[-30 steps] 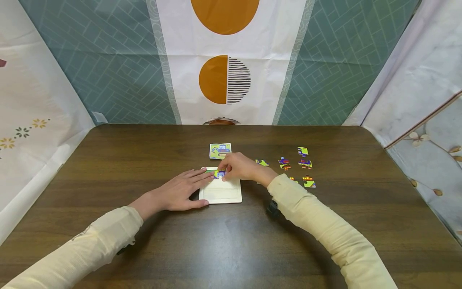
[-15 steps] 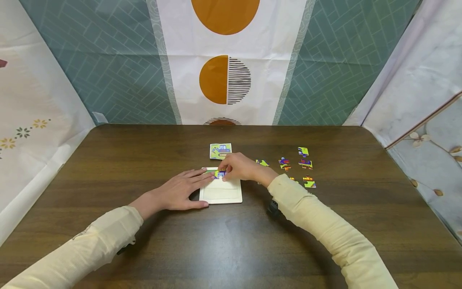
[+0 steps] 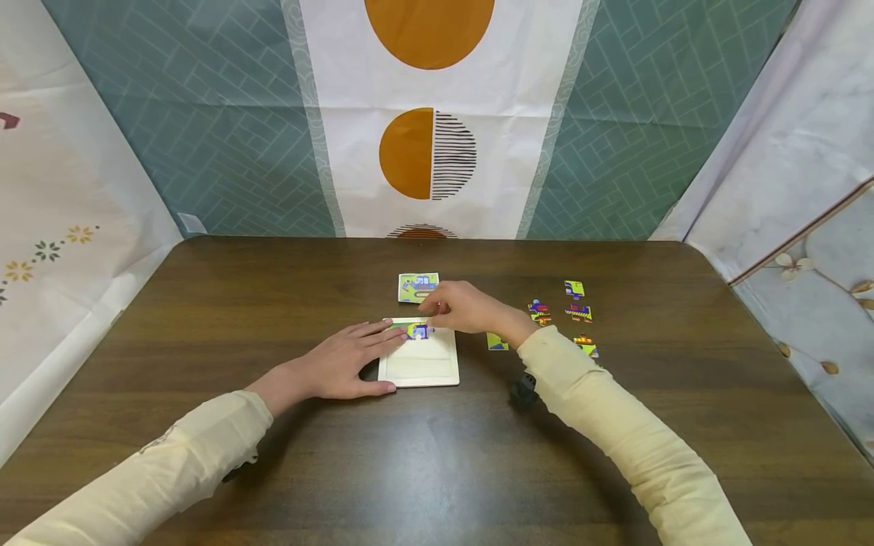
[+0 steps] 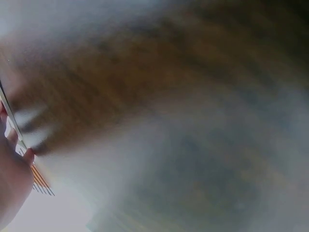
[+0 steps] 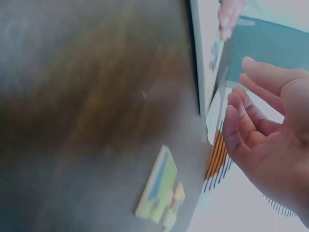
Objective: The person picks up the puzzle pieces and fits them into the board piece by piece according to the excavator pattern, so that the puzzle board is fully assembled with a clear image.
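A white puzzle tray (image 3: pixel 419 369) lies on the table, with blue, yellow and green jigsaw pieces (image 3: pixel 418 331) along its upper edge. My left hand (image 3: pixel 334 360) rests flat across the tray's left side, fingers straight, partly covering the pieces. In the left wrist view only some of that hand (image 4: pixel 14 174) shows at the edge. Over the tray's upper right corner hovers my right hand (image 3: pixel 467 309). The right wrist view shows this hand (image 5: pixel 265 116) with loosely bent fingers, thumb apart, nothing between them. A loose jigsaw piece (image 5: pixel 159 188) lies below it there.
Behind the tray lies a picture card (image 3: pixel 418 287) of a blue digger. To the right are several loose pieces, among them a green one (image 3: pixel 498 342), a red and purple one (image 3: pixel 539 312) and a yellow one (image 3: pixel 574 288). A patterned cloth (image 3: pixel 341 152) hangs behind the table.
My right hand has let go of the blue-and-yellow jigsaw piece in the tray and has lifted slightly up and right. The left hand has stayed in place on the tray.
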The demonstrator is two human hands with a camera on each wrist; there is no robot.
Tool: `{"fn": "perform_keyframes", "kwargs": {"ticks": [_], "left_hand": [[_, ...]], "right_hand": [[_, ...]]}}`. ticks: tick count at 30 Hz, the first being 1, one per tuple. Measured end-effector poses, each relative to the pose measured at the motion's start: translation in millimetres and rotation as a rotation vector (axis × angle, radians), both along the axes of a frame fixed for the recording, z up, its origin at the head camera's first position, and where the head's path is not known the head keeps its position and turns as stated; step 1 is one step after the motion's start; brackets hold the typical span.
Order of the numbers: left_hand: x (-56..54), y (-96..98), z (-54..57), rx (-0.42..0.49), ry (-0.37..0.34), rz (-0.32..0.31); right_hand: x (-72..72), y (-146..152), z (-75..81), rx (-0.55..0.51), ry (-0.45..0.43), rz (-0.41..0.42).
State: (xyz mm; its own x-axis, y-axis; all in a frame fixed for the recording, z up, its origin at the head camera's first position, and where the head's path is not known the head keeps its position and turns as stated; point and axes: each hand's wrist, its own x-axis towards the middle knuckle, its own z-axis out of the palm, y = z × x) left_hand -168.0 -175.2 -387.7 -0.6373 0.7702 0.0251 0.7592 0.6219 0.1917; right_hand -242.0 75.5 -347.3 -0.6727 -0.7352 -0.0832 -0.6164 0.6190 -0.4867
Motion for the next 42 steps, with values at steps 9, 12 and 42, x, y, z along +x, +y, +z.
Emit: {"fn": "perform_keyframes", "kwargs": {"ticks": [9, 12, 42], "left_hand": [[-0.4, -1.0, -1.6, -0.004, -0.01, 0.018], [-0.6, -1.0, -1.9, -0.002, -0.014, 0.023], [1.9, 1.7, -2.1, 0.033, -0.04, 0.044]], "right_hand": [[-3.3, 17, 7.3, -0.022, 0.007, -0.085], [-4.9, 23, 8.2, -0.032, 0.005, -0.113], [-40.9, 145, 17.6, -0.09, -0.091, -0.497]]}}
